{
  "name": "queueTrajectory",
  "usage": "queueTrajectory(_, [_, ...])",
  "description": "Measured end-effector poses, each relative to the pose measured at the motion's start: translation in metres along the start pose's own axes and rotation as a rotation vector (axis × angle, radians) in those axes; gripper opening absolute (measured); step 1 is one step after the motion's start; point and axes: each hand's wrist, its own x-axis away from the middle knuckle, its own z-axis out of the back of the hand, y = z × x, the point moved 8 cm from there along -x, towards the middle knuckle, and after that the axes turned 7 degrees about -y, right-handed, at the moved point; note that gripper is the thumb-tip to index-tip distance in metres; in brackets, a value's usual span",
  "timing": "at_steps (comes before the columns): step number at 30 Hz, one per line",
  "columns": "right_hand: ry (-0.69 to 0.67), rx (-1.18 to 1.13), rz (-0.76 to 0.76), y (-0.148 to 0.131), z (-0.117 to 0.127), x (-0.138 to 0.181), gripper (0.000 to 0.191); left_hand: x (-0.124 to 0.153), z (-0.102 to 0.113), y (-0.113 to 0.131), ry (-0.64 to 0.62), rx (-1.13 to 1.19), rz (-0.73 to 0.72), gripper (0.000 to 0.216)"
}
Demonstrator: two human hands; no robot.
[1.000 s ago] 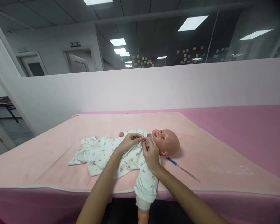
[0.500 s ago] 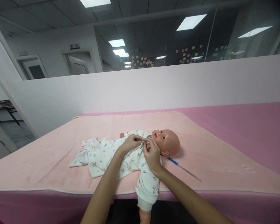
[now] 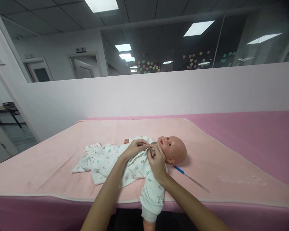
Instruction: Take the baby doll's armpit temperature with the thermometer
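Note:
A baby doll (image 3: pixel 175 149) lies on its back, head to the right, wearing a white printed shirt (image 3: pixel 106 163) with small round fasteners down the front. At the neckline my left hand (image 3: pixel 136 148) pinches the shirt's front edge. Close against it, just below the doll's chin, my right hand (image 3: pixel 157 159) has its fingers curled and pinched on the same edge. The fingertips of both hands nearly meet, and what lies exactly between them is hidden. One sleeved arm of the doll hangs over the table's front edge, between my forearms.
A thermometer-like stick with a blue end (image 3: pixel 179 169) lies right of the doll's head. Under the doll spreads a peach blanket (image 3: pixel 55 150) over a pink surface (image 3: pixel 260 134). Behind stands a low white wall (image 3: pixel 159 96) with glass above.
Both hands stay at the neckline with only slight finger movement. The whole view has shifted a little, so the scene sits slightly lower.

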Motion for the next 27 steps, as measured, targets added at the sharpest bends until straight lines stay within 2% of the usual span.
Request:
queueTrajectory(5, [0.008,-0.003,-0.019,0.0021,0.0005,0.0001,0.015,0.0013,0.0008,0.0002,0.006,0.028,-0.006,0.030])
queueTrajectory(10, [-0.002,-0.015,-0.029,0.0048,-0.0003,0.0003,0.016,0.0023,-0.0032,0.0036,-0.076,0.045,-0.039,0.033])
queueTrajectory(13, [-0.004,-0.025,-0.029,0.0068,-0.0013,0.0007,0.018,0.0028,-0.0026,0.0023,-0.074,-0.002,-0.035,0.037])
queueTrajectory(27, [0.026,-0.115,-0.061,0.0085,0.0012,0.0016,0.013,0.0038,-0.0021,0.0067,-0.050,0.015,0.015,0.018])
